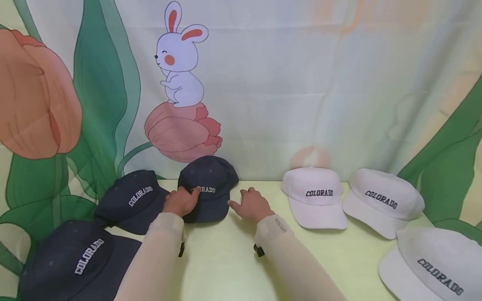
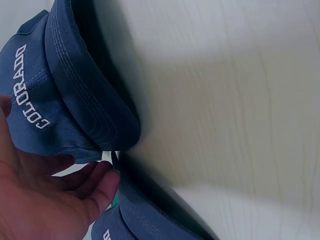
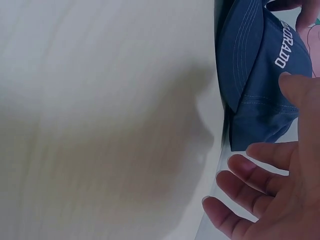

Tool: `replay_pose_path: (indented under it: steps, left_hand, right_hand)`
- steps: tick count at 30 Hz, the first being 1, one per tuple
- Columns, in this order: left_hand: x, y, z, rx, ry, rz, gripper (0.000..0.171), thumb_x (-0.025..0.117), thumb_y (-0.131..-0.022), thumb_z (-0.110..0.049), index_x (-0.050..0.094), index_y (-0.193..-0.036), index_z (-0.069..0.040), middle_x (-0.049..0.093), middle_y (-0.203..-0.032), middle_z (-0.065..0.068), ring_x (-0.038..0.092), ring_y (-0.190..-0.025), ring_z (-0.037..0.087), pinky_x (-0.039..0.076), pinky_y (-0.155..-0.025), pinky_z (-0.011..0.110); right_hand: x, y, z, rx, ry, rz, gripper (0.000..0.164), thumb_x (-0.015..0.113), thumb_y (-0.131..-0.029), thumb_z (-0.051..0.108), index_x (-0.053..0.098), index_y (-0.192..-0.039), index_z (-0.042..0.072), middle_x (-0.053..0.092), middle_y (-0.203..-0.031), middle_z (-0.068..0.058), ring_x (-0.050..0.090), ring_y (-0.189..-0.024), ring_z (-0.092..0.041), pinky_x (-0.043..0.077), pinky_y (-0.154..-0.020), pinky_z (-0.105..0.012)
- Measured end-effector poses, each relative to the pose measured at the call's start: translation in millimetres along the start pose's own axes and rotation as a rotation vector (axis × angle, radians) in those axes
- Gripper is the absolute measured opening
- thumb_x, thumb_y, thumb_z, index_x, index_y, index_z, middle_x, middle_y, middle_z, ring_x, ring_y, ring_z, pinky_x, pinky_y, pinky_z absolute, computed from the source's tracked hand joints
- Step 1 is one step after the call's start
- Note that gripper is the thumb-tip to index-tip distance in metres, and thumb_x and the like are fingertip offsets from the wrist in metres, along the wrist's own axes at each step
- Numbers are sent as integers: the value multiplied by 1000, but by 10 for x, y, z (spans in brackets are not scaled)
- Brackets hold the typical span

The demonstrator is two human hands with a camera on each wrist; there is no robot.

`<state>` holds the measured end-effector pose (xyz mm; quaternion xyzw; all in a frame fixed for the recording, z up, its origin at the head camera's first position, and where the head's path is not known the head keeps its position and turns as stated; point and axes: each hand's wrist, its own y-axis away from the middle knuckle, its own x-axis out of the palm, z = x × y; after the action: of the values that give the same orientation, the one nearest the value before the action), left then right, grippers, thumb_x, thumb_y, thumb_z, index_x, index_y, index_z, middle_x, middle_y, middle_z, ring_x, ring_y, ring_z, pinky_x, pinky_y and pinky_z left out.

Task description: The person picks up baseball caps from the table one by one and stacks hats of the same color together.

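A dark navy baseball cap (image 1: 211, 209) with white COLORADO lettering sits at the back of the table, its brim facing me. My left hand (image 1: 183, 201) is at its left side, the thumb in front of the lettering and the loosely bent fingers (image 2: 102, 187) beside the crown. Whether they touch the cloth I cannot tell. To the cap's right is my right hand (image 1: 251, 205), fingers (image 3: 230, 217) spread and holding nothing, thumb toward the crown. A second navy cap (image 1: 129, 198) lies just left of my left hand.
Another navy cap (image 1: 71, 261) lies at the front left. On the right are three white COLORADO caps: one at the back (image 1: 314, 200), a tilted one (image 1: 384, 200) beside it, and one (image 1: 437, 263) nearer me. A printed curtain (image 1: 263, 92) hangs behind the pale table (image 1: 218, 267).
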<state>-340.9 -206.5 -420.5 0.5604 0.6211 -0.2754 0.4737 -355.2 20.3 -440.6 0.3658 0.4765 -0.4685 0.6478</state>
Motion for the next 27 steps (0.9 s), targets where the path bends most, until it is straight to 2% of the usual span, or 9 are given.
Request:
replay_pose_path:
  steps: [10, 17, 22, 27]
  left_hand:
    - [42, -19, -2, -10, -13, -20, 93, 24, -85, -68, 31, -132, 13, 39, -131, 33, 36, -119, 49, 32, -97, 59]
    - [107, -47, 44, -16, -37, -74, 93, 26, -83, -71, 41, -127, 10, 45, -125, 31, 39, -113, 47, 30, -94, 61]
    - [96, -64, 53, -8, -63, -50, 99, 28, -79, -76, 42, -127, 10, 47, -127, 29, 38, -113, 46, 27, -95, 61]
    - [81, -65, 33, 6, -109, -33, 100, 29, -75, -80, 53, -120, 6, 52, -123, 26, 40, -110, 45, 28, -94, 59]
  right_hand:
    - [22, -73, 97, -4, 2, 20, 75, 38, -84, 66, 50, -128, 7, 48, -127, -13, 50, -111, -27, 45, -91, -41]
    - [83, -110, 223, -16, 2, 56, 75, 39, -84, 66, 51, -127, 6, 50, -125, -11, 51, -110, -26, 46, -90, -41]
    - [107, -132, 310, 0, 17, 79, 75, 39, -83, 66, 52, -125, 5, 53, -120, -10, 52, -108, -25, 46, -90, -41]
    - [119, -149, 355, -1, 13, 70, 73, 41, -83, 66, 55, -120, 5, 57, -115, -10, 54, -105, -26, 47, -86, -42]
